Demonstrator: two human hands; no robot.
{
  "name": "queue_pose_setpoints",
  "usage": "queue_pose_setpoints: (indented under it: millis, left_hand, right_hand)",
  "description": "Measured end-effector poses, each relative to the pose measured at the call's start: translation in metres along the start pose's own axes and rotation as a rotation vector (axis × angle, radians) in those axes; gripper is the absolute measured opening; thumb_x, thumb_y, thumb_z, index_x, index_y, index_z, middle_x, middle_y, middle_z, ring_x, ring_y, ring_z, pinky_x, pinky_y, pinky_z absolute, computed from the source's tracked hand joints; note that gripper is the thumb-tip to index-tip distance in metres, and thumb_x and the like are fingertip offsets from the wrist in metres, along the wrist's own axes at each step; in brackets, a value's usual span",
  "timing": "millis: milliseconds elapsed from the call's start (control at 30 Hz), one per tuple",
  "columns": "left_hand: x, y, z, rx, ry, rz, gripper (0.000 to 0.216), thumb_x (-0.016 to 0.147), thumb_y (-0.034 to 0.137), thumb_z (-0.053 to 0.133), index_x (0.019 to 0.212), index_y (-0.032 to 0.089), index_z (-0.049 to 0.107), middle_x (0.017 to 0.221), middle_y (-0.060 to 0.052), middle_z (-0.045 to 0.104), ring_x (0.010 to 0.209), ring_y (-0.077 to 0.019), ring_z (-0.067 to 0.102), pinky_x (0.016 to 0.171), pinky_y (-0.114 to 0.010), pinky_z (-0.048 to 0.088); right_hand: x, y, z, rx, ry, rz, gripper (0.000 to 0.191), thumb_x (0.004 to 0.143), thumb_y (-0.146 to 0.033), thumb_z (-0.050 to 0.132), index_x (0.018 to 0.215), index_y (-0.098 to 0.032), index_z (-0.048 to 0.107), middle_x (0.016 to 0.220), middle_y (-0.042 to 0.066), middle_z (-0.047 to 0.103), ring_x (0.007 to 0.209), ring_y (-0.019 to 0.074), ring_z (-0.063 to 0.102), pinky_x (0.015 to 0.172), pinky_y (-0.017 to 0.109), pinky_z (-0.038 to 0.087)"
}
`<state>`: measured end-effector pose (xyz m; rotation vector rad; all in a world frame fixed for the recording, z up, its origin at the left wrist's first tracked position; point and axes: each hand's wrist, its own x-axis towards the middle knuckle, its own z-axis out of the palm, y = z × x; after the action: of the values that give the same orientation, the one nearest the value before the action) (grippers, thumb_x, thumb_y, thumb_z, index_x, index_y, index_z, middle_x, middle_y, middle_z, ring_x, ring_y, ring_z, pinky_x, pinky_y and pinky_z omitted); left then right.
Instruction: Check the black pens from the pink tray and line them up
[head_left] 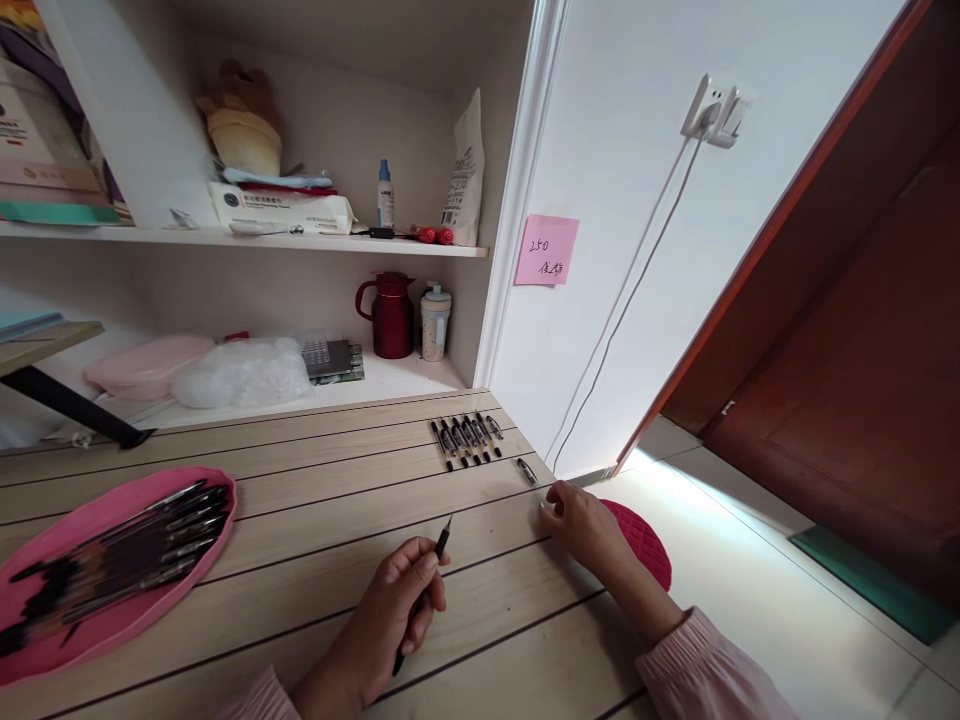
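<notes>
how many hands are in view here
2: the left hand, gripping a black pen over the table, and the right hand, fingers curled, by the table's right edge. No other hand shows.

A broad bare lane of tabletop (315, 530) runs between the pink tray (135, 632) and the left hand (409, 590), continuing rearward to the shelf unit (300, 243). The tray, loaded with pens, obstructs low passage at left; a black support leg (75, 405) obstructs the left rear. At right rear, a row of pens (465, 440) and a separate pen cap (527, 472) occupy the surface, the cap just beyond the right hand (574, 515). Between the hands, bare planks leave room; the held pen (441, 545) slants into this gap.
</notes>
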<state>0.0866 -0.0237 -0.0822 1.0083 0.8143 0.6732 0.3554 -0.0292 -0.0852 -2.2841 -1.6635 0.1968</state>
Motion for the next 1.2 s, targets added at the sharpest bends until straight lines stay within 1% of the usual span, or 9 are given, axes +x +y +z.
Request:
queue_pose_setpoints:
  millis: [100,133,267,367,467,633,867,1100,1200]
  left_hand:
    - [0.000,-0.001,0.000,0.008,0.002,-0.001,0.025,0.077,0.042,0.051,0.085,0.018,0.052,0.058,0.005,0.050,0.032,-0.0005,0.025,0.031,-0.015,0.014]
    - [0.000,-0.001,0.000,0.009,0.002,0.000,0.024,0.078,0.041,0.050,0.086,0.018,0.052,0.058,0.006,0.050,0.033,-0.0005,0.025,0.031,-0.014,0.014]
    - [-0.001,-0.001,0.000,0.018,0.003,0.005,0.024,0.079,0.041,0.049,0.086,0.018,0.052,0.058,0.006,0.050,0.033,-0.0005,0.024,0.032,-0.014,0.014]
    - [-0.001,-0.001,0.000,0.023,0.010,0.008,0.024,0.079,0.041,0.050,0.085,0.018,0.052,0.058,0.006,0.050,0.033,-0.0004,0.024,0.032,-0.014,0.014]
    - [-0.002,0.000,0.001,0.021,0.010,-0.001,0.024,0.078,0.041,0.050,0.085,0.018,0.052,0.058,0.006,0.050,0.033,-0.0003,0.025,0.032,-0.015,0.014]
    - [-0.003,0.001,0.002,0.023,0.013,0.006,0.023,0.079,0.040,0.049,0.085,0.018,0.051,0.058,0.006,0.050,0.033,-0.0005,0.024,0.031,-0.015,0.014]
    - [-0.001,-0.001,0.000,0.018,-0.010,0.016,0.022,0.080,0.040,0.048,0.087,0.019,0.050,0.058,0.006,0.050,0.033,-0.0007,0.024,0.032,-0.016,0.013]
    - [0.000,-0.001,0.001,0.015,0.000,0.015,0.021,0.080,0.040,0.049,0.082,0.019,0.050,0.057,0.006,0.049,0.033,-0.0003,0.025,0.032,-0.016,0.014]
    - [-0.001,-0.001,0.002,0.003,0.011,0.007,0.021,0.079,0.039,0.050,0.084,0.018,0.051,0.057,0.006,0.050,0.032,-0.0005,0.026,0.031,-0.015,0.015]
  right_hand:
    - [-0.001,-0.004,0.005,-0.049,0.037,0.036,0.018,0.075,-0.033,0.050,0.080,-0.017,0.056,0.078,0.006,0.061,0.070,0.0177,0.055,0.056,0.025,0.029]
    - [-0.001,-0.005,0.006,-0.061,0.043,0.033,0.017,0.075,-0.033,0.049,0.077,-0.017,0.055,0.077,0.006,0.061,0.070,0.0178,0.055,0.056,0.025,0.028]
    - [0.000,-0.005,0.010,-0.089,0.050,0.017,0.013,0.077,-0.020,0.043,0.072,-0.017,0.054,0.076,0.006,0.062,0.071,0.0169,0.055,0.055,0.025,0.027]
    - [0.002,-0.004,0.010,-0.086,0.061,0.051,0.012,0.077,-0.024,0.044,0.075,-0.017,0.054,0.075,0.007,0.062,0.069,0.0171,0.055,0.054,0.026,0.026]
    - [0.004,-0.006,0.010,-0.101,0.075,0.054,0.017,0.078,-0.030,0.047,0.082,-0.016,0.055,0.079,0.008,0.062,0.072,0.0183,0.056,0.056,0.026,0.027]
    - [0.009,-0.006,0.012,-0.134,0.025,0.040,0.016,0.080,-0.022,0.043,0.078,-0.016,0.058,0.082,0.008,0.063,0.077,0.0182,0.056,0.058,0.026,0.029]
    - [0.017,0.004,0.009,-0.059,0.035,0.079,0.017,0.081,-0.026,0.046,0.083,-0.016,0.060,0.084,0.007,0.064,0.079,0.0185,0.057,0.062,0.025,0.034]
    - [0.021,0.000,0.013,-0.041,0.043,0.068,0.019,0.081,-0.029,0.047,0.080,-0.017,0.061,0.085,0.008,0.065,0.079,0.0190,0.057,0.062,0.026,0.034]
    - [0.022,0.001,0.014,-0.026,0.060,0.076,0.019,0.080,-0.030,0.048,0.080,-0.017,0.062,0.083,0.008,0.065,0.080,0.0193,0.057,0.062,0.026,0.033]
